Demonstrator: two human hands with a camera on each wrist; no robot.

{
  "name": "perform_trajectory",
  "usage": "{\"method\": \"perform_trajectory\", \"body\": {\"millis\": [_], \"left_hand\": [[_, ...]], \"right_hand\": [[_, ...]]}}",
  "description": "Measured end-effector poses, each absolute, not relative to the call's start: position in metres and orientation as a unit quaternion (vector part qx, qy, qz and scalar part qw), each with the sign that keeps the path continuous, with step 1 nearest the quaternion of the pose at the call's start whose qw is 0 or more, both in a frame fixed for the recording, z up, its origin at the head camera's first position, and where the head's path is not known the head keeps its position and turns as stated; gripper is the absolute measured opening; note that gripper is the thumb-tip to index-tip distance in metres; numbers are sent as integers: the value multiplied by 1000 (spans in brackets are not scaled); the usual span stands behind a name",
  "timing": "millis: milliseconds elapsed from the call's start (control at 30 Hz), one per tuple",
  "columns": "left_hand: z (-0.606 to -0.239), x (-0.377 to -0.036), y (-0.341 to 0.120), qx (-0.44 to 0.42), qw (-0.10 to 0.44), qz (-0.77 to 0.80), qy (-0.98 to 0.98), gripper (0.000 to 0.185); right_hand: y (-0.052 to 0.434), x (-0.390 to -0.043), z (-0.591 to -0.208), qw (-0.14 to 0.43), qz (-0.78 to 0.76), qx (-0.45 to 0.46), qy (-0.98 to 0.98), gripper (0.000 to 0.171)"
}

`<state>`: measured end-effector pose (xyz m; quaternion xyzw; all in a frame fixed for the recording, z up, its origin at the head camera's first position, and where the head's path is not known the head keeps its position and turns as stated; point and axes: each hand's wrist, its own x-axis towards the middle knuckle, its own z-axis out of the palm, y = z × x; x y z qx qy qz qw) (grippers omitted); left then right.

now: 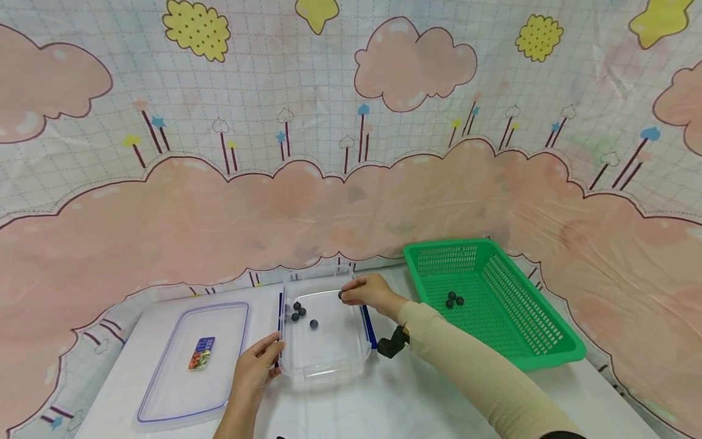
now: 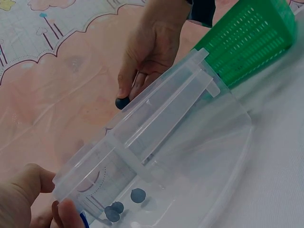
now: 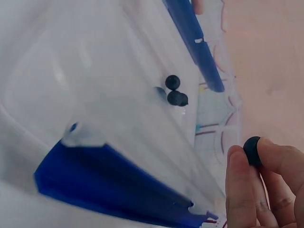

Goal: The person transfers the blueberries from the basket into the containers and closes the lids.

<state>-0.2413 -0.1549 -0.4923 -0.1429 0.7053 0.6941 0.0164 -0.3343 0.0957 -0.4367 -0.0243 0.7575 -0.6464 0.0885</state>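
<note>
1. On the desk (image 1: pixel 384 402), centre: clear plastic container (image 1: pixel 325 350), lid off, four dark balls (image 1: pixel 298 311) lying loose inside.
2. My left hand (image 1: pixel 255 369) grips its near-left rim, I judge to steady it.
3. My right hand (image 1: pixel 368 291) pinches one dark ball (image 1: pixel 341 295) at the far rim.
4. Right: green basket (image 1: pixel 540 347) with three balls.
5. Left: lid (image 1: pixel 164 390), flat.

Beige long sleeve (image 1: pixel 482 372), black wrist strap (image 1: pixel 392 342)
</note>
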Motion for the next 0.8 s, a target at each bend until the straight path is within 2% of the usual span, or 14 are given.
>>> {"method": "perform_trajectory", "body": {"millis": [800], "left_hand": [[-491,-241,-155,-149,19,694,704,50]], "right_hand": [[56,-355,-435,47,-543,14,838,14]]}}
